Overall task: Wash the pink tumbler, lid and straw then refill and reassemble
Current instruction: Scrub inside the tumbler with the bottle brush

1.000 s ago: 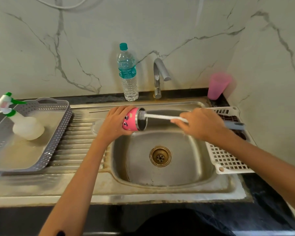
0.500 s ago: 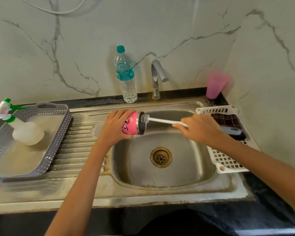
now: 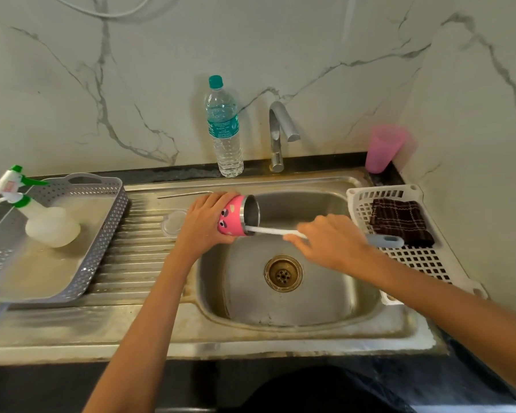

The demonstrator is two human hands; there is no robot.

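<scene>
I see left hand (image 3: 204, 225) wrapped round pink tumbler (image 3: 231, 217), held sideways above sink (image 3: 325, 293) left edge; right hand (image 3: 331, 242) grips brush (image 3: 268, 231), head inside tumbler; lid (image 3: 175, 223), straw (image 3: 185, 194) lie on drainboard (image 3: 137, 257).

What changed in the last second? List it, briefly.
The right hand pushed the bottle brush deeper into the pink tumbler; its bristles, outside the mouth half a second ago, are now hidden inside. The left hand still grips the tumbler over the sink. Unmoved: lid, straw, water bottle.
</scene>
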